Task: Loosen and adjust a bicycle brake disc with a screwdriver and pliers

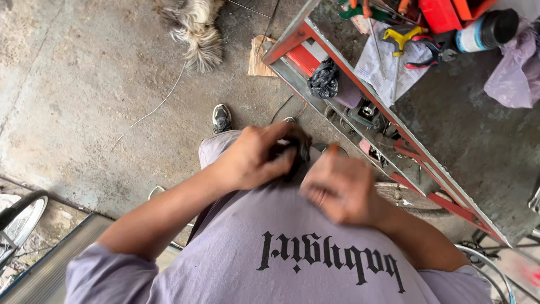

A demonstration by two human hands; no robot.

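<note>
black part: a small dark part (292,151) sits in front of the lilac shirt (292,247), above the concrete floor (84,84)
left hand: left hand (253,157) curled tight round the part
right hand: right hand (340,188) blurred, just beside it, fingers bent; grip cannot be told
surface: pliers (430,56) and can (486,31) lie on the surface (478,146), well apart

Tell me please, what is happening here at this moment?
A person in a lilac shirt stands on a concrete floor and looks down at both hands. The left hand closes around a small dark part; the right hand is blurred beside it. Tools lie on a workbench to the right.
</note>
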